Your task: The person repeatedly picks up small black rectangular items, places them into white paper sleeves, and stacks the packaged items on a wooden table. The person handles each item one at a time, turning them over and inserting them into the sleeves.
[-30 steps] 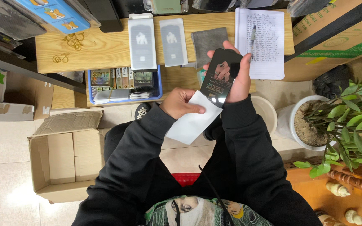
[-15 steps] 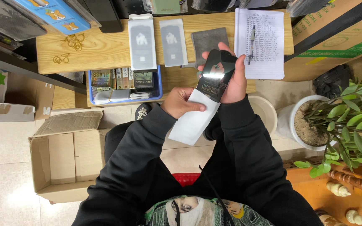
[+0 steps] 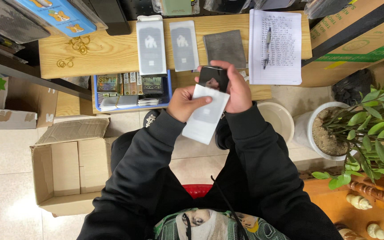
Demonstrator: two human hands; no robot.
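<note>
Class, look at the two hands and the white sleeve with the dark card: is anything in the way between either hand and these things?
Nothing visible is. The left hand already grips the white sleeve, and the right hand holds the dark card at its top end. Both hands touch them directly, above the wooden desk.

We are in a small phone-accessory shop: flat packaged screen protectors (image 3: 151,46) lie on the wooden surface (image 3: 112,53), with a handwritten stock list (image 3: 275,46) and cardboard boxes (image 3: 67,173).

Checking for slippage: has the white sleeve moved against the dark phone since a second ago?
Yes. The white sleeve has slid up over the dark phone, toward the wooden desk, covering more of it.
</note>
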